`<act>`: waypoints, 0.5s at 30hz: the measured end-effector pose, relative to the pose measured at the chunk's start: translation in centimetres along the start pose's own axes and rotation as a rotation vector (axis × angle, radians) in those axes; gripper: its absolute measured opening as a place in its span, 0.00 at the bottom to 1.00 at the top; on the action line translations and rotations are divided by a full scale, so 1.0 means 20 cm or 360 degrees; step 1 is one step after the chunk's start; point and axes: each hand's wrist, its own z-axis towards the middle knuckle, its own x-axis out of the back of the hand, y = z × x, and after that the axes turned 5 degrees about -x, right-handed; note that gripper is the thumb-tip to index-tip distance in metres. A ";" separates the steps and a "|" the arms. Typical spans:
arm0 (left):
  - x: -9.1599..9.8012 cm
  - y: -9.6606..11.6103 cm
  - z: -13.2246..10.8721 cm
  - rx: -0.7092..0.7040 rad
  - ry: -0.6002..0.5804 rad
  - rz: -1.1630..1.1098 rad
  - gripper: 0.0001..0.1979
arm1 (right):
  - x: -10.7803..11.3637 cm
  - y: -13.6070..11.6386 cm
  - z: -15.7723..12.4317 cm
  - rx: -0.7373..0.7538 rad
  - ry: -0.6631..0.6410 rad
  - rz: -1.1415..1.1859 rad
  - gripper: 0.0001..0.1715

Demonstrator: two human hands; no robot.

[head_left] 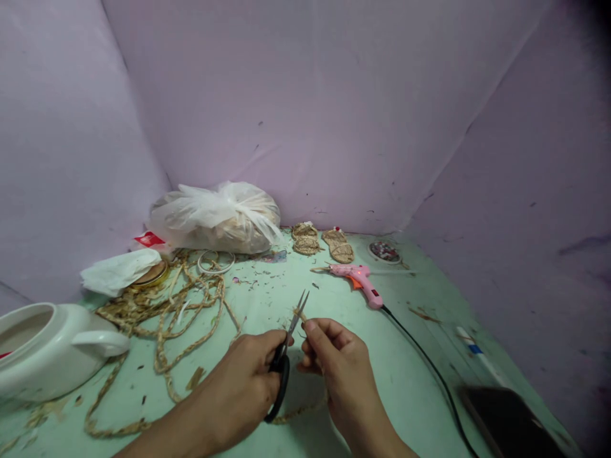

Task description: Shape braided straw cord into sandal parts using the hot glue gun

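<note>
My left hand [248, 375] grips black-handled scissors [282, 372], whose thin metal blades point up and away, slightly apart at the tips. Close on the right, my right hand [337, 359] pinches the frayed end of a braided straw rope [300, 315] beside the blades. Part of a braid passes beneath both hands, and more rope [165, 346] lies in loops to the left. Beyond the hands are two small woven sandal shapes [306, 239] [338, 246], lying side by side near the back wall.
A pink glue gun [358, 277] with a black cord lies right of centre. Behind it is a dish of beads [384, 252]. A phone [508, 423] and marker [482, 356] lie right. At left are a white pot [62, 356], a cloth [119, 272] and a plastic bag [219, 219].
</note>
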 end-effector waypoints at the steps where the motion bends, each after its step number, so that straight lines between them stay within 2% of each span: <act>1: -0.01 -0.01 0.00 0.0012 0.0004 -0.0028 0.08 | 0.00 0.00 0.00 -0.0001 -0.0001 -0.0008 0.16; 5: 0.00 -0.03 0.03 0.0124 0.0002 -0.0278 0.13 | 0.00 0.00 0.00 -0.0023 0.0019 0.0002 0.16; 8: 0.10 -0.03 0.07 0.0238 0.0326 -0.0206 0.18 | 0.00 -0.01 0.00 -0.0061 0.0047 0.0041 0.15; 10: 0.22 -0.04 0.08 0.0262 0.0538 0.0220 0.17 | 0.00 -0.01 0.01 -0.0091 0.0052 0.0042 0.15; 12: 0.35 -0.04 0.08 0.0231 0.0684 0.0964 0.12 | 0.01 -0.01 0.01 -0.0127 0.0065 0.0027 0.16; 14: 0.45 -0.06 0.07 0.0403 0.0772 0.1583 0.11 | 0.01 0.00 0.02 -0.0154 0.0092 0.0007 0.18; 15: 0.49 -0.07 0.06 0.0502 0.0790 0.1782 0.12 | 0.02 0.01 0.02 -0.0162 0.0105 -0.0002 0.19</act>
